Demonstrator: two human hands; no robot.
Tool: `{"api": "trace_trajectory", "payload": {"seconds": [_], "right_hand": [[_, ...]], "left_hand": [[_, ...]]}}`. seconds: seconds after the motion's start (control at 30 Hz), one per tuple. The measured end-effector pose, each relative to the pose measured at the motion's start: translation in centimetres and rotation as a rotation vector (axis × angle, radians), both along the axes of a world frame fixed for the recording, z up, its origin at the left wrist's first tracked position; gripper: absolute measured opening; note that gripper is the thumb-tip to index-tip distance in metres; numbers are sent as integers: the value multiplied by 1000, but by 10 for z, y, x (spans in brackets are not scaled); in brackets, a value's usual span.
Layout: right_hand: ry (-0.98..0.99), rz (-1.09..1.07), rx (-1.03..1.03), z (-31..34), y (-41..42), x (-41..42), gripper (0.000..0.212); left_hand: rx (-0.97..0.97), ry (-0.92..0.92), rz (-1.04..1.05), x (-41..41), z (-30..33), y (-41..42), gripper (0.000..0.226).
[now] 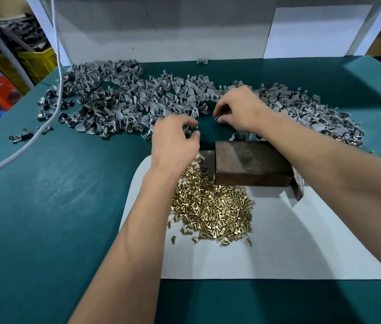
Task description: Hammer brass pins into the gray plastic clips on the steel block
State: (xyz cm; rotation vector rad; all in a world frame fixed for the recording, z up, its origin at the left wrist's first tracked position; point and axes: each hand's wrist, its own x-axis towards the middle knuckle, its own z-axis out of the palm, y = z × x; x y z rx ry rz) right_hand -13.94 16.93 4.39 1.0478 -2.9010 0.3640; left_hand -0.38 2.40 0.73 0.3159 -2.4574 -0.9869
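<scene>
A dark steel block [250,162] stands on a white sheet [278,242], with a heap of brass pins [213,206] in front of it to the left. Gray plastic clips [126,104] lie spread across the far side of the green table. My left hand [175,141] hovers just beyond the block's left corner, its fingers curled round a small gray clip [190,130]. My right hand [238,108] is over the clips behind the block and pinches a small gray piece [217,117] between thumb and fingertips. The top of the block is bare.
A metal tool part [298,187] pokes out behind the block's right end, mostly hidden by my right forearm. A white cable [44,134] crosses the left of the green mat [44,206]. A white back panel [161,31] closes the rear; crates [37,61] stand off to the left.
</scene>
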Motion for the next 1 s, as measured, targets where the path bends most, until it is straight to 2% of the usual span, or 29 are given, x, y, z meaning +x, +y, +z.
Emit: {"api": "trace_trajectory", "payload": {"seconds": [0.1, 0.17, 0.27, 0.33, 0.4, 0.43, 0.5, 0.57, 0.67, 1.0], "right_hand": [[-271, -33, -355, 9, 3, 11, 8], [-442, -26, -565, 17, 3, 25, 10], [-503, 24, -672, 24, 1, 45, 14], [-512, 30, -685, 25, 0, 56, 15], [-527, 9, -710, 24, -2, 63, 13], [-499, -2, -701, 22, -3, 66, 12], [-310, 7, -561, 20, -5, 70, 10], [-133, 113, -301, 19, -8, 77, 7], [-54, 209, 36, 14, -18, 87, 9], [-60, 136, 93, 1, -66, 96, 11]], "left_hand": [[198, 99, 9, -1, 4, 2, 21], [410, 141, -29, -2, 5, 3, 23], [876, 181, -165, 1, 9, 4, 11], [1001, 162, -200, 5, 12, 1, 13], [1047, 129, -195, 7, 14, -5, 18], [1054, 123, -178, 7, 15, -7, 19], [1081, 150, -131, 7, 17, -13, 18], [1138, 204, -72, 8, 18, -19, 15], [1210, 253, 10, 9, 19, -29, 17], [1316, 431, 64, 5, 17, -33, 13]]}}
